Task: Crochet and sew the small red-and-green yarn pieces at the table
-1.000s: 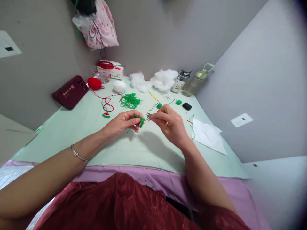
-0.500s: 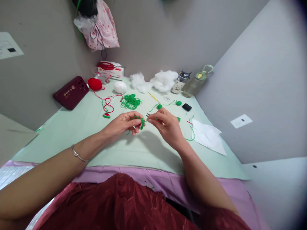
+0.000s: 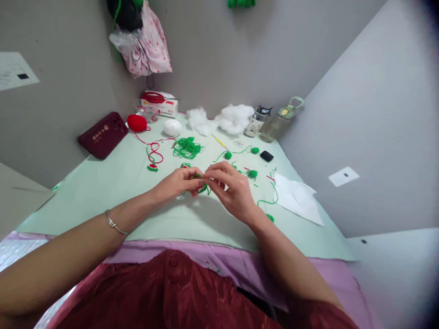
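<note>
My left hand (image 3: 183, 183) pinches a small green and red crocheted piece (image 3: 202, 188) between thumb and fingers, above the front middle of the table. Close against it on the right, my right hand (image 3: 228, 183) has thumb and fingertips drawn together at the piece's upper edge. What sits in that pinch is hidden. Green yarn ends hang by the piece. Just behind my left hand lies another small green and red crocheted piece (image 3: 185, 166), and a third such piece (image 3: 152, 167) rests further left with a yarn tail.
Behind my hands are loose green yarn (image 3: 187, 147), a yellow-handled crochet hook (image 3: 221, 143), white stuffing (image 3: 235, 119) and a red yarn ball (image 3: 136, 123). Small green balls (image 3: 252, 174), a black case (image 3: 266, 156) and white paper (image 3: 297, 198) lie rightward. A bottle (image 3: 283, 119) stands back right.
My right hand has shifted left and down, its fingertips now meeting the piece. The dark pointed metal tip at its fingers is no longer visible. The view has tilted slightly up.
</note>
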The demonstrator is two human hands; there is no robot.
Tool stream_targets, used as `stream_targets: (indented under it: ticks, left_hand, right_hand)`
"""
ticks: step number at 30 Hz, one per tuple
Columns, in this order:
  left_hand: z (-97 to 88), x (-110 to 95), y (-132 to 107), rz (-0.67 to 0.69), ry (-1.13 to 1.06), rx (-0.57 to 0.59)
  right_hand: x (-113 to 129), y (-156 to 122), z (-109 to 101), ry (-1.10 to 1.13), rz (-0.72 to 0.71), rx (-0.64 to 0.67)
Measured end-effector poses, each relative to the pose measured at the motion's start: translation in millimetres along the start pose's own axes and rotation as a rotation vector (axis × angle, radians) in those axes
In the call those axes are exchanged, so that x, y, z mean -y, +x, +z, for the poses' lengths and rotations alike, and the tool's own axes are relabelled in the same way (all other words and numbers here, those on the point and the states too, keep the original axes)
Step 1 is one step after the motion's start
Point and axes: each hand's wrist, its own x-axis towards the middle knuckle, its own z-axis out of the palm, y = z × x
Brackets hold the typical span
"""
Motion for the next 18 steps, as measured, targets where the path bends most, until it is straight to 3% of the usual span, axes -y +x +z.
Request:
stream_targets:
  ticks: [4,7,9,11,14,18]
  left_hand:
    - [-0.9,0,1,-0.01,0.006,-0.014]
    - [-1.6,0,1,-0.026,0.01,-0.027]
    - [-2.2,-1,1,-0.013,0.004,-0.022]
    - [-3.1,-1,1,0.005,-0.017,-0.018]
    - [-5.6,1,1,0.007,-0.052,-0.016]
    - [-8.5,4,1,0.008,-0.071,-0.011]
  right_hand:
    - [8,3,-16,0.57,0.237,0.013]
    - [6,6,-37,0.712,0.286,-0.105]
    - [2,9,-48,0.695,0.257,-0.294]
    - [-3,10,-55,0.66,0.247,-0.398]
    - [-6,9,-52,0.54,0.243,-0.312]
    - [-5,6,-39,0.162,0.111,-0.106]
